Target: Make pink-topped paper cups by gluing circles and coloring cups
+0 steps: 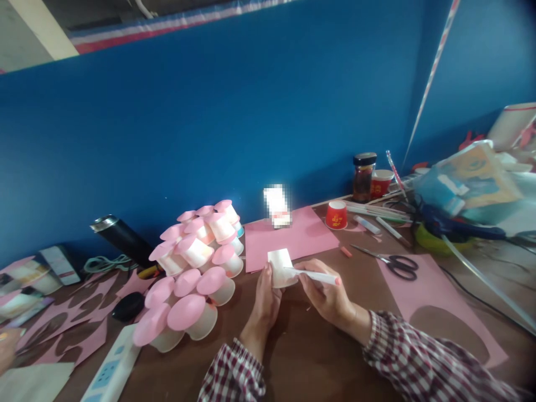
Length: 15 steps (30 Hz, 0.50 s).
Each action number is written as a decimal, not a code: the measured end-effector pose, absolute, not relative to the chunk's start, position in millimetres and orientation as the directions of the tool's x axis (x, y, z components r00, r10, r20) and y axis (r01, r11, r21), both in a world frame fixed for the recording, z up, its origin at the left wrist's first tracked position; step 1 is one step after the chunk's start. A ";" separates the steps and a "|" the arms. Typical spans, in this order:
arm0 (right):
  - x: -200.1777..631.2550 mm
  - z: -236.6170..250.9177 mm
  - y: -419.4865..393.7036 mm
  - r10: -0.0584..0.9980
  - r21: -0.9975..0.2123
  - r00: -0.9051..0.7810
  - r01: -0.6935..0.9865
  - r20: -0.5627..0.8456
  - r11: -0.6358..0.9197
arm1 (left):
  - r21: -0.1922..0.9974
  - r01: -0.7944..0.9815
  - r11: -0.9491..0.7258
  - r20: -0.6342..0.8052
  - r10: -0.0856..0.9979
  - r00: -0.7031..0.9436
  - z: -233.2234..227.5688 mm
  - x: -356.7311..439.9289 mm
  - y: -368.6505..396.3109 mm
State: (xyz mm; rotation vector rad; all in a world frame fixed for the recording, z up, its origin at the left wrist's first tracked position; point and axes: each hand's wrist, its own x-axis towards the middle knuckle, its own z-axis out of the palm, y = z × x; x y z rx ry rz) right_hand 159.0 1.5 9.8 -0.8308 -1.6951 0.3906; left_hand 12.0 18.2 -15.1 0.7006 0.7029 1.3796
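Note:
My left hand (264, 301) is closed around a white paper cup (280, 267), held a little above the brown table. In my right hand (330, 298) is a white marker pen (317, 276) with a reddish end, its tip at the cup's side. Whether the tip touches the wall I cannot tell. Left of my hands stand several paper cups topped with pink paper cones (186, 312). A sheet of pink paper (301, 237) lies just beyond the cup. The red end of a small cap (346, 252) shows on the table near it.
Black-handled scissors (400, 267) lie at right by a cut pink sheet (419, 279). Behind them are a red paper cup (336, 215) and a dark jar (364, 177). At left are a power strip (111, 365), a black flask (125, 240) and another person's hand (9, 349).

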 end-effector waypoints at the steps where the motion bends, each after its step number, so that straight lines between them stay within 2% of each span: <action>1: 159.0 10.0 1.4 0.698 -0.641 -0.094 0.323 0.710 0.696 | 0.786 -0.616 0.061 -0.027 0.998 0.065 -15.5 12.0 18.2; 15: 159.4 7.3 4.5 0.665 -0.613 -0.077 0.321 0.743 0.722 | 0.802 -0.595 0.049 -0.006 0.997 0.074 -17.1 11.4 17.7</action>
